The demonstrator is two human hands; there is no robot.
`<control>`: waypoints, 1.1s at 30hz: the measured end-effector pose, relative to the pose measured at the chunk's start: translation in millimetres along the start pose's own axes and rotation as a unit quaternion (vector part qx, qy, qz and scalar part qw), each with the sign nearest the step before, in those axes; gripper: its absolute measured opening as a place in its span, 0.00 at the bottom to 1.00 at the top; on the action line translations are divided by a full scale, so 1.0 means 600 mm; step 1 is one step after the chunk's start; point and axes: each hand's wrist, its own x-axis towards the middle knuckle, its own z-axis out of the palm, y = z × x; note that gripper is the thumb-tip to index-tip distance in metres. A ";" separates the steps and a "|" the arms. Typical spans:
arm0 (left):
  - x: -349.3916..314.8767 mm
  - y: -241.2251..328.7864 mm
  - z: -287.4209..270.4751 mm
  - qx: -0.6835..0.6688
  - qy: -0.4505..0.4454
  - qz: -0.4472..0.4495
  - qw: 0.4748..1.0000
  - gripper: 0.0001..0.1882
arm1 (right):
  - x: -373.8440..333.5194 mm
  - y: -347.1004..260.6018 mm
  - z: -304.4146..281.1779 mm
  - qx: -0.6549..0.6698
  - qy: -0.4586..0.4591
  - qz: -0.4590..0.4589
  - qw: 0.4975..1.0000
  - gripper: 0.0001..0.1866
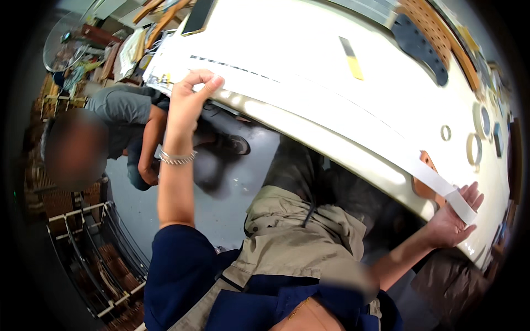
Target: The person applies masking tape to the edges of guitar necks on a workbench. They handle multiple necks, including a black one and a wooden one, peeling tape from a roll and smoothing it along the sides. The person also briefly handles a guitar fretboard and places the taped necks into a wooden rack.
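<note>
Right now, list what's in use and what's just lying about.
Apparently in use:
white strip, across the open right hand
white table, its edge at the left hand

Seemingly lying about:
dark curved piece
yellow-and-dark flat tool
black rectangular piece

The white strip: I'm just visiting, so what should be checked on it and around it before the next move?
1. Strip at the right hand: ok, the white strip runs across that hand.
2. Strip at the left hand: cannot tell, thumb and fingers are close together, but what lies between them is unclear.
3. Strip straight near its right end: not ok, it bends at the hand.
4. Path clear of the brown piece: not ok, the strip crosses in front of it.
5. Yellow-and-dark flat piece away from both hands: ok, it lies farther back on the table.
</note>
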 end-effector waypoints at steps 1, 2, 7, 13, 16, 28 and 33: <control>0.019 -0.014 -0.034 0.125 0.030 0.080 0.988 0.09 | -0.005 0.022 0.009 -0.250 -0.036 -0.006 0.968 0.30; 0.037 -0.014 -0.058 0.177 0.033 0.073 0.981 0.09 | -0.009 0.043 0.016 -0.481 -0.065 -0.028 0.874 0.33; 0.106 -0.041 -0.122 0.121 0.017 -0.053 0.991 0.09 | -0.036 0.104 0.115 -0.760 -0.210 -0.120 0.603 0.26; 0.128 -0.048 -0.138 0.111 0.005 -0.106 0.988 0.24 | -0.033 0.122 0.134 -0.745 -0.202 -0.053 0.633 0.11; 0.134 -0.038 -0.142 0.085 -0.001 -0.146 0.986 0.33 | -0.034 0.126 0.133 -0.739 -0.201 -0.068 0.640 0.08; 0.145 -0.039 -0.150 0.166 0.022 -0.173 0.971 0.35 | -0.037 0.131 0.139 -0.723 -0.188 -0.067 0.661 0.08; 0.095 -0.050 -0.101 0.346 0.099 0.248 0.899 0.27 | -0.038 0.130 0.133 -0.721 -0.196 -0.067 0.661 0.07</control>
